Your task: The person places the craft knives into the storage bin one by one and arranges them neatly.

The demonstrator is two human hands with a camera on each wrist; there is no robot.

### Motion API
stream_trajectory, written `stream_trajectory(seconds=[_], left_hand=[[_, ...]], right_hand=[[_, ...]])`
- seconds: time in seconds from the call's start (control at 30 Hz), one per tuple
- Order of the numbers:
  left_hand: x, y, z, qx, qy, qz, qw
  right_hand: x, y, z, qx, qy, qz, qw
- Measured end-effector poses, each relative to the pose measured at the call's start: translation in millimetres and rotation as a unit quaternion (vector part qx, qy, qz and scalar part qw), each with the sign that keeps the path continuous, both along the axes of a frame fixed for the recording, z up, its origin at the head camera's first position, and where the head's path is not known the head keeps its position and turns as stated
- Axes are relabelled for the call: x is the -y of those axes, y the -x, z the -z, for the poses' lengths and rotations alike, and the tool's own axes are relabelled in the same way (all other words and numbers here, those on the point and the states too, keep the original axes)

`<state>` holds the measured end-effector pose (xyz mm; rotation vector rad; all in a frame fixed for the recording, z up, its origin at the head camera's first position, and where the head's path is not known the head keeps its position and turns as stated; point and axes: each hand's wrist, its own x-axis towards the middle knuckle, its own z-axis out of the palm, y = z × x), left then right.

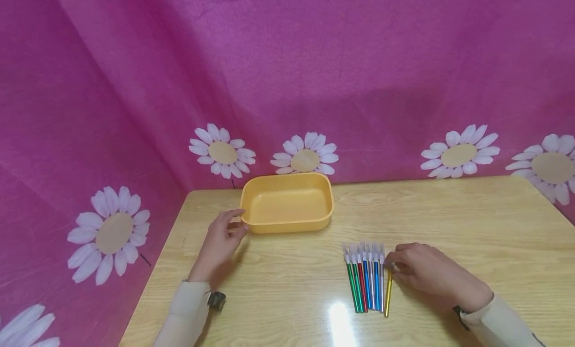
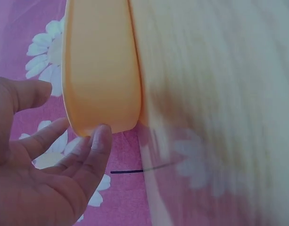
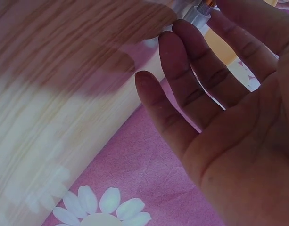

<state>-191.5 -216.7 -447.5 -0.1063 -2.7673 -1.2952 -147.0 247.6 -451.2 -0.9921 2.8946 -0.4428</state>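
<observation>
A: Which hand's nearer the gold pen point(image 1: 388, 294)?

B: Right hand point(image 1: 424, 267), easily. That grip's pinching the capped end, tail pointing back toward the person, just right of the pens point(image 1: 368, 282) on the counter point(image 1: 471, 222).

A: And the tray point(image 1: 289, 227)?

B: Farther out, off to the gold pen's left. Left hand point(image 1: 221, 241) has its loose fingers touching the left end.

Tray point(image 1: 287, 227) on tbl point(image 1: 278, 287) — prob. pens point(image 1: 367, 282), front R

Tray point(image 1: 289, 227): smooth plastic, slight sheen. Pens point(image 1: 367, 282): glossy, metallic-looking, with translucent plastic caps point(image 1: 370, 255). Table point(image 1: 449, 217): wood-grained, smooth, reflective. Backdrop point(image 1: 337, 77): matt cloth, lightly creased. Sleeves point(image 1: 185, 312): matt cloth.
</observation>
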Motion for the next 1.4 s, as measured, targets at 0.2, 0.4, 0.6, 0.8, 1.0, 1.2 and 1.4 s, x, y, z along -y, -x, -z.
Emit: stream_trajectory(seconds=[0.2,0.4,0.6,0.8,1.0,1.2,1.4], left_hand=[[-1.7,5.1,0.6,0.014,-0.013,-0.017,0.9997],[-3.0,10.2,4.5,0.013,-0.024,-0.025,0.9993],[-5.3,13.5,6.6,0.013,-0.027,-0.041,0.9987],[-6.7,14.0,7.7,0.029,-0.042,-0.055,0.9972],[-7.0,14.0,7.9,0.031,-0.073,-0.064,0.9948],[-5.2,15.7,10.7,0.022,-0.098,-0.073,0.9923],[-4.7,15.1,10.1,0.031,-0.108,-0.070,0.9912]], right_hand=[[-2,0.0,1.9,-0.008,-0.004,-0.001,1.0000],[-2,0.0,2.0,-0.001,-0.006,0.008,0.9999],[-1,-1.2,1.3,0.005,-0.011,0.016,0.9998],[-1,-1.2,1.3,-0.002,-0.008,0.020,0.9998],[-2,-1.1,1.9,-0.042,0.000,-0.001,0.9991],[-4,-0.2,2.9,-0.042,0.003,-0.019,0.9989],[-5,-1.0,1.6,-0.038,0.000,-0.023,0.9990]])
